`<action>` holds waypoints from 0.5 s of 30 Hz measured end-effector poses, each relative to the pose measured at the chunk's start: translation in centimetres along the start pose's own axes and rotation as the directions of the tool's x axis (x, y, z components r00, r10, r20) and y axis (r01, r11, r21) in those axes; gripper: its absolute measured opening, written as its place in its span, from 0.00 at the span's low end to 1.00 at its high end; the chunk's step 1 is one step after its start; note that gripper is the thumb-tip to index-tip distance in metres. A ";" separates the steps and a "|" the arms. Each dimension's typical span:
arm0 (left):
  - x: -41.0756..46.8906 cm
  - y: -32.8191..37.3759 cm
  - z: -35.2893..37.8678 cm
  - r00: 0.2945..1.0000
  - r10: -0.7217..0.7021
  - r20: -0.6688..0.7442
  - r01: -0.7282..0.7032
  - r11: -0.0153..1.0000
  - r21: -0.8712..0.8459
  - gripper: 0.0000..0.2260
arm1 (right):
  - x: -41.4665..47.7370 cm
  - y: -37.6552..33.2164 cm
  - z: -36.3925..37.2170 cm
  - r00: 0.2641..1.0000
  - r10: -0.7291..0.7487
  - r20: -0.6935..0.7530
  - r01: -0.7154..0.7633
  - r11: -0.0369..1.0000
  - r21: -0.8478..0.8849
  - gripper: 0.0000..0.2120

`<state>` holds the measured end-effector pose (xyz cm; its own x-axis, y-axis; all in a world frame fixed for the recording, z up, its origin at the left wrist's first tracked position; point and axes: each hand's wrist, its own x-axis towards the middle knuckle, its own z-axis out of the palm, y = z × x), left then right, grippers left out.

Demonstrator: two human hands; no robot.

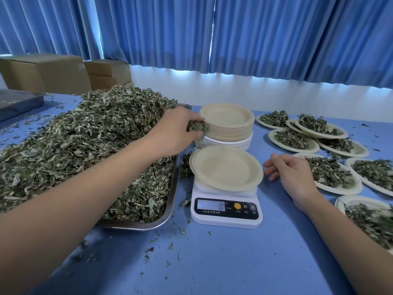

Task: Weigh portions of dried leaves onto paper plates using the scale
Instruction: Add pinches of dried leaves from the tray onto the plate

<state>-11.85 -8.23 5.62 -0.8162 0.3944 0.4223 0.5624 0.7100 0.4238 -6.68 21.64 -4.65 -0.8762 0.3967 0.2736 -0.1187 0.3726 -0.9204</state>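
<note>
Now the left hand (177,129) clutches a clump of dried leaves (196,126); the right hand (291,173), loosely curled, holds nothing beside the bare paper plate (225,167) on the scale (226,211).

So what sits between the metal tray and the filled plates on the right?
In the head view, the scale bearing an empty plate, with the plate stack behind.

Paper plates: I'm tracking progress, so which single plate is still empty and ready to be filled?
The paper plate sitting on the scale, whose display reads 0. The plates on the right already hold leaves; the others remain stacked.
</note>
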 end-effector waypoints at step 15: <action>0.6 -3.1 -2.0 0.909 -0.263 0.324 0.184 0.949 0.254 0.17 | 0.0 0.1 -0.2 0.999 0.003 0.046 -0.003 1.000 -0.007 0.18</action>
<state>-13.82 -11.31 6.19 -0.9325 0.3609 0.0124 0.3501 0.8950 0.2764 -6.63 21.83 -4.65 -0.8973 0.3585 0.2575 -0.1131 0.3772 -0.9192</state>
